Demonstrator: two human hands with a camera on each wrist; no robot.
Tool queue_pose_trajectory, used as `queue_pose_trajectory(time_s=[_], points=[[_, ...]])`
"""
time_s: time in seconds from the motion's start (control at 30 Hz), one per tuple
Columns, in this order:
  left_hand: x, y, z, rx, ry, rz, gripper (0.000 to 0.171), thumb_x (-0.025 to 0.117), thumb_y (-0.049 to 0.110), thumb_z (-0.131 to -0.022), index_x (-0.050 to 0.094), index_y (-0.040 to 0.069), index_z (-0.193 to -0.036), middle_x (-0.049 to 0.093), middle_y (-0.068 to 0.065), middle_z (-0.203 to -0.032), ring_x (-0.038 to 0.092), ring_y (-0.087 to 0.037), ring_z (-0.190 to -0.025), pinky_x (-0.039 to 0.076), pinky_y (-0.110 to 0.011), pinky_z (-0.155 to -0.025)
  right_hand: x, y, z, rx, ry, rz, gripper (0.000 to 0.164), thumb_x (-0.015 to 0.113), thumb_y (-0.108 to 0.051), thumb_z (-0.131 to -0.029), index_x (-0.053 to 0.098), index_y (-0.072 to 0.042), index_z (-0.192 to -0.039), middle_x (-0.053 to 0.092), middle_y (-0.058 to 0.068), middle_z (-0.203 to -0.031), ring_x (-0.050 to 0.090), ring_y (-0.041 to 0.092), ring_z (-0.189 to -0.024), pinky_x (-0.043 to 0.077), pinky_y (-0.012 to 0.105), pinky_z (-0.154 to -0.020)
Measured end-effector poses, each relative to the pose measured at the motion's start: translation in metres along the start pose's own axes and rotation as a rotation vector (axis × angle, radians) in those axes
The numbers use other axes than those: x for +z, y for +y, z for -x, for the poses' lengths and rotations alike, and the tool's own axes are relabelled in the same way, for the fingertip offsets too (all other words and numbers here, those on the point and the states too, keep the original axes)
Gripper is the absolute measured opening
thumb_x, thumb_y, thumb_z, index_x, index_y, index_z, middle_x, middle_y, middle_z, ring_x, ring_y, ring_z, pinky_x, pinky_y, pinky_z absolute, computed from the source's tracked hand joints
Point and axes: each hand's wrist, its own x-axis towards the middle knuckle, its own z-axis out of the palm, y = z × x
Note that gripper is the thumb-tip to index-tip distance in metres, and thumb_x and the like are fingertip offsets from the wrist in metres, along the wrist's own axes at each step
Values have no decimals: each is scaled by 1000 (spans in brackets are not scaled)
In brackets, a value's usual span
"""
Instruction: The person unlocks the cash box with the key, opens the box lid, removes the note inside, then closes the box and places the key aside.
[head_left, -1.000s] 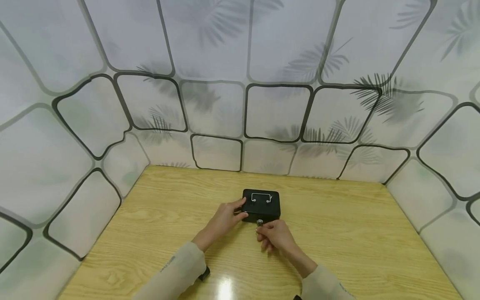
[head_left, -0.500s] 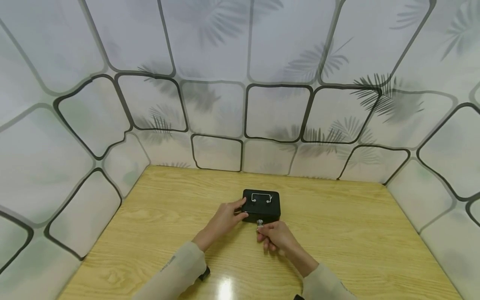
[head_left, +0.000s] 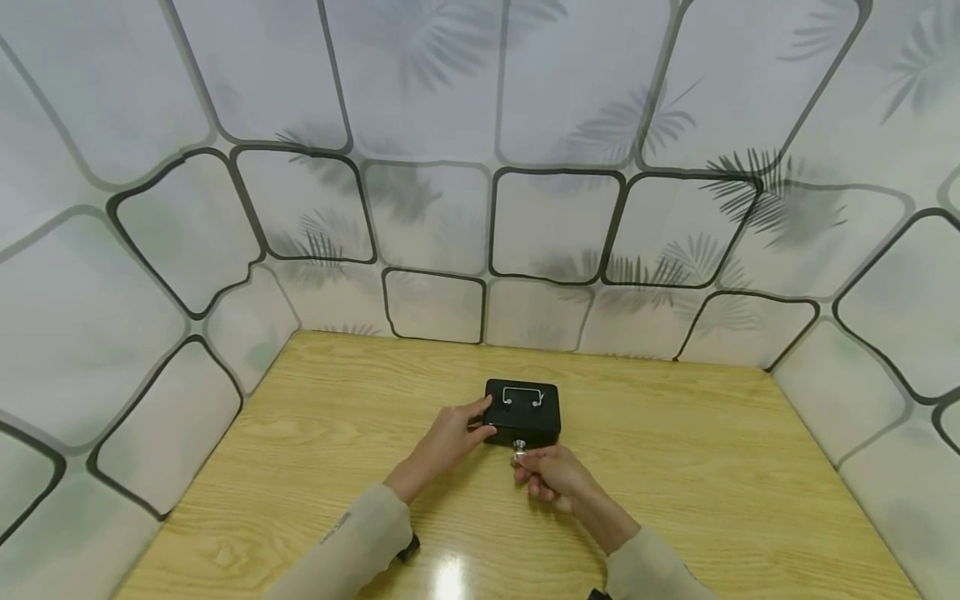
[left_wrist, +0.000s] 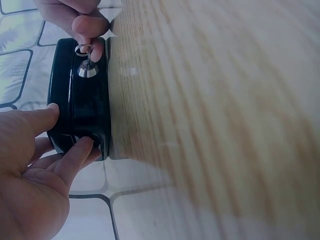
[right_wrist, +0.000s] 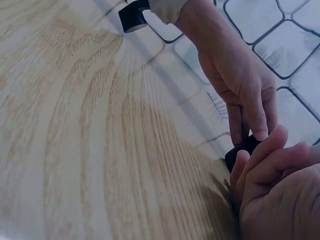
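A small black cash box (head_left: 532, 419) with a wire handle (head_left: 522, 389) on its lid sits shut on the wooden table. My left hand (head_left: 447, 440) grips the box's left end, thumb on the lid edge and fingers at the side and front. On the front face is a silver lock (left_wrist: 88, 70) with a key (left_wrist: 89, 56) at it and a ring (left_wrist: 81, 50) attached. My right hand (head_left: 553, 472) pinches the key between thumb and finger. In the right wrist view my right hand's fingers hide the key and most of the box.
The wood-grain table (head_left: 697, 475) stretches out around the box. A patterned curtain (head_left: 555, 225) with dark outlines and leaf shapes encloses the table at the back and both sides. Black straps (head_left: 408, 547) show by the sleeves.
My right hand has shifted slightly toward me and its fingers have turned a little, so more of the silver key shows. The left hand and the box have stayed put.
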Motion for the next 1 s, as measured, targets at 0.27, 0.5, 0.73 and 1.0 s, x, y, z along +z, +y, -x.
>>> queue_pose_trajectory(time_s=[0.27, 0.5, 0.73, 1.0], points=[[0, 0, -1, 0, -2, -12, 58, 71, 19, -100, 50, -2, -150, 52, -21, -147, 67, -27, -115, 50, -27, -72, -3, -1, 0, 13, -55, -34, 27, 45, -8, -110, 63, 11, -115, 66, 3, -77, 49, 0, -50, 34, 11, -41], [0, 0, -2, -11, -7, -4, 58, 70, 19, -100, 49, -2, -150, 52, -22, -147, 68, -22, -103, 47, -24, -63, -3, -2, -1, 33, -75, -56, 24, 44, -8, -110, 63, 7, -111, 66, 1, -74, 50, -1, -49, 34, 10, -40], [0, 2, -2, -12, -4, -24, 58, 71, 18, -100, 50, -2, -150, 52, -21, -147, 63, -28, -123, 51, -29, -76, -4, -2, -1, 44, -80, -65, 26, 44, -10, -111, 63, 8, -114, 65, 2, -75, 49, -1, -50, 34, 10, -40], [0, 2, -3, -18, -5, -12, 58, 71, 19, -100, 50, -2, -150, 53, -21, -146, 62, -28, -124, 50, -28, -74, -3, -3, 2, 76, -64, -79, 27, 46, -12, -110, 63, 8, -114, 65, 1, -76, 51, -1, -51, 35, 10, -42]])
